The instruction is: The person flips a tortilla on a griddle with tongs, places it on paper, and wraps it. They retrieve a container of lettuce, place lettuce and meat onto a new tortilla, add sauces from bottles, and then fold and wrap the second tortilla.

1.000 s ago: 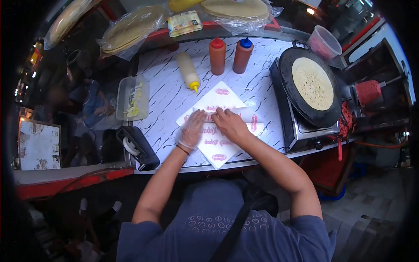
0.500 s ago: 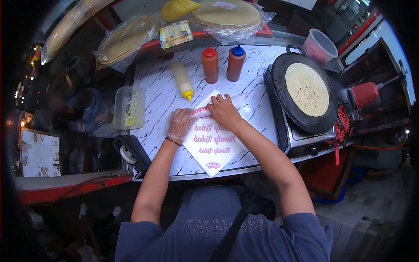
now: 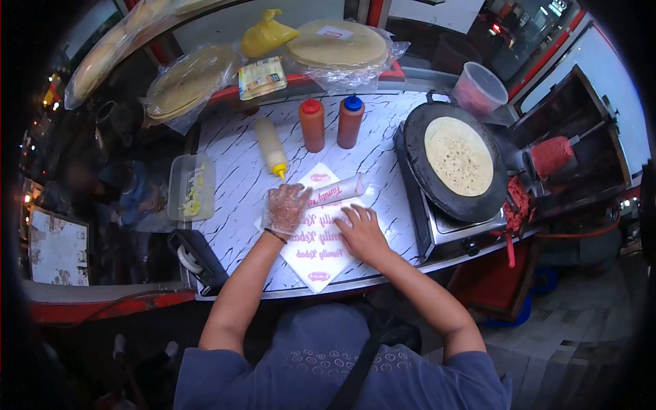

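Observation:
A white roll wrapped in printed paper (image 3: pixel 339 190) lies across the upper part of a diamond-set "Family Kebab" paper sheet (image 3: pixel 318 263). My left hand (image 3: pixel 285 208), in a clear plastic glove, has its fingers curled over the roll's left end. Bare, with its fingers apart, my right hand (image 3: pixel 363 234) rests flat on the right side of the sheet, below the roll and off it. Just above the left hand lies a pale sauce bottle (image 3: pixel 268 143) with its yellow tip towards me.
Two sauce bottles, red-capped (image 3: pixel 312 126) and blue-capped (image 3: pixel 350 123), stand behind the sheet. To the right, a flatbread (image 3: pixel 458 156) lies on a black griddle (image 3: pixel 418 181), with red meat (image 3: pixel 519 205) beyond. A plastic tub (image 3: pixel 205 198) with greens stands left; bagged flatbreads (image 3: pixel 338 42) line the back shelf.
My right hand has come off the wrapped roll and down onto the sheet, its fingers spreading. My left hand stays at the roll's left end. The camera view has shifted slightly.

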Demonstrator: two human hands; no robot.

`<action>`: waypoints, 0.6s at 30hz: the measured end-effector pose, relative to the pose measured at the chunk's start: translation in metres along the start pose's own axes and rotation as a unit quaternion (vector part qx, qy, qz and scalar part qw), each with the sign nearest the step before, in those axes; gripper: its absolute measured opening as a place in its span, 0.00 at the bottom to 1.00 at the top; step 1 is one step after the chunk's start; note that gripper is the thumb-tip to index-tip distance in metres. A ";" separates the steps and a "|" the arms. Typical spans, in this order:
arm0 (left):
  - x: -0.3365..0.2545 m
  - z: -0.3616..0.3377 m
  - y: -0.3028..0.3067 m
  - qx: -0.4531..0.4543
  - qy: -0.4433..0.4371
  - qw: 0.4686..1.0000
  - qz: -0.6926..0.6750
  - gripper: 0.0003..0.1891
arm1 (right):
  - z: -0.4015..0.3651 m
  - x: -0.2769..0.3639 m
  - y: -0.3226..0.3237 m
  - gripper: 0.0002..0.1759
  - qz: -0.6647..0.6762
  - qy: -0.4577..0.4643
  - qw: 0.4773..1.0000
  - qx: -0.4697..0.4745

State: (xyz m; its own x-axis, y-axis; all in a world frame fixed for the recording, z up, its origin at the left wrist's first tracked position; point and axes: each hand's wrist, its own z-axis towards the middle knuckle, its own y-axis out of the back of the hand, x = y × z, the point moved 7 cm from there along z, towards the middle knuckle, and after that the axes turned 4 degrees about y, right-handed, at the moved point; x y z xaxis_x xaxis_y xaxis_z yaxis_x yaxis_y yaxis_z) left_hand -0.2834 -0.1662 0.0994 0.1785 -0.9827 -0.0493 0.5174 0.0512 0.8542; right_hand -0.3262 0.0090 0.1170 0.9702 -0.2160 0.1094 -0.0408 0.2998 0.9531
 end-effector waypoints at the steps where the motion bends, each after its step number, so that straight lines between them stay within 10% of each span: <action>1: -0.002 0.005 -0.005 -0.002 -0.002 1.000 -0.003 0.13 | -0.010 -0.002 -0.004 0.21 0.007 -0.004 1.000 0.028; 11: -0.014 0.021 -0.006 -0.066 -0.028 0.997 -0.040 0.17 | 0.047 -0.007 -0.021 0.27 -0.047 -0.023 0.998 -0.039; 18: -0.022 0.047 -0.037 0.216 0.107 0.970 0.021 0.24 | 0.020 -0.016 0.007 0.33 0.006 -0.104 0.994 -0.029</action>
State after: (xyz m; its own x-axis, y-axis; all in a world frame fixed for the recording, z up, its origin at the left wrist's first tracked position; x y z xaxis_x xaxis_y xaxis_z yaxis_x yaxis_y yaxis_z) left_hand -0.3458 -0.1549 0.0935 0.3849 -0.9199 -0.0757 0.1151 -0.0335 0.9928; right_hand -0.3468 -0.0035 0.1278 0.8990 -0.3984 0.1818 -0.0312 0.3557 0.9341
